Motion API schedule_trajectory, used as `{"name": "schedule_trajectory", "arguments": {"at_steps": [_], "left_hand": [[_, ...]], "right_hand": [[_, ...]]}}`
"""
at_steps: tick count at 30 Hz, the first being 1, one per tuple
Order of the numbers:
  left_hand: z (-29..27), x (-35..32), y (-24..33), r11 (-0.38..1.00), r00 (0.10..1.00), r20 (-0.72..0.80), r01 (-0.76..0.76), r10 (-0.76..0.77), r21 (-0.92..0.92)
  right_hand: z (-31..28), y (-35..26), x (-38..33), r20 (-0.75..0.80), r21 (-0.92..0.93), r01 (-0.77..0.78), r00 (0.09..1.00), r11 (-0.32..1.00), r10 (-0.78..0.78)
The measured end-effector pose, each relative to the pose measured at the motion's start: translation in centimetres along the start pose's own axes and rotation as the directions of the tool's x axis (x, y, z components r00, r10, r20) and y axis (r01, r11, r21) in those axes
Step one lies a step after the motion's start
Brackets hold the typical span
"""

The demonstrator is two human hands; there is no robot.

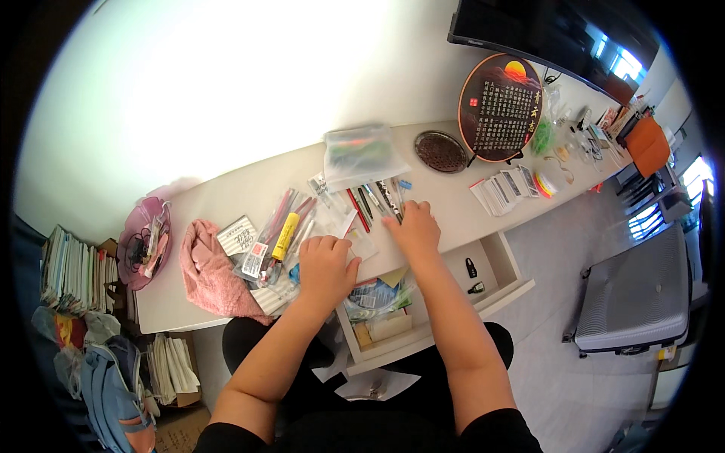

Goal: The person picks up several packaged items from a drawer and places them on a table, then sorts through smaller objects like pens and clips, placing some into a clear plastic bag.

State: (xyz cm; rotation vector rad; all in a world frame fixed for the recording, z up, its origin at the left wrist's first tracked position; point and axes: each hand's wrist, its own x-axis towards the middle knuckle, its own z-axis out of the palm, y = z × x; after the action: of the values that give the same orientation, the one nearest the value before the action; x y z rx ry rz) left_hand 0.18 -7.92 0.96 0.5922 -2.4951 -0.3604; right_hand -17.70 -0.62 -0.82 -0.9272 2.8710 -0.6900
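Observation:
My left hand [326,270] lies over clear plastic packaging near the desk's front edge, fingers spread and thumb apart. Left of it, a clear bag of pens [281,226] holds a yellow tube [285,236]. My right hand [417,232] is at the lower end of a black-and-white patterned pen [387,195], thumb and fingers on either side; the exact contact is partly hidden. Beside that pen, a red pencil [358,210] and several dark pens [366,204] form a row. Behind them is a frosted zip pouch [361,155] with colourful contents.
An open drawer [495,260] below my right arm holds packets and small black items. A pink towel [208,268] and pink bowl [147,245] stand left. Cards [504,190], an oval dark tray [440,152] and a round plaque [498,109] are right. A grey suitcase [634,291] stands on the floor.

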Motion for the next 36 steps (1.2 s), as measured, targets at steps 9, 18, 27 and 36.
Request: {"name": "schedule_trajectory", "arguments": {"at_steps": [9,18,27,36], "left_hand": [[-0.6,-1.5,-0.8,0.99,0.989,0.099,0.099,-0.11,0.102],[-1.0,-1.9,-1.8,0.98,0.995,0.032,0.092,-0.099,0.177],[-1.0,-1.8,-3.2,0.965,0.955,-0.21,0.168,-0.21,-0.2],[-1.8,-2.1,-3.4,0.941,0.96,-0.156,0.183,-0.234,-0.286]], "right_hand": [[-1.0,-1.9,2.0,0.305,-0.144,-0.01,0.951,0.99,0.054],[-0.9,-0.7,-1.2,0.343,0.292,-0.196,0.935,0.936,0.089],[-0.9,-3.9,-11.6,0.708,0.7,-0.659,0.692,0.276,-0.144],[2.3,-6.9,-8.2,0.687,0.725,-0.616,0.678,0.307,-0.261]]}}
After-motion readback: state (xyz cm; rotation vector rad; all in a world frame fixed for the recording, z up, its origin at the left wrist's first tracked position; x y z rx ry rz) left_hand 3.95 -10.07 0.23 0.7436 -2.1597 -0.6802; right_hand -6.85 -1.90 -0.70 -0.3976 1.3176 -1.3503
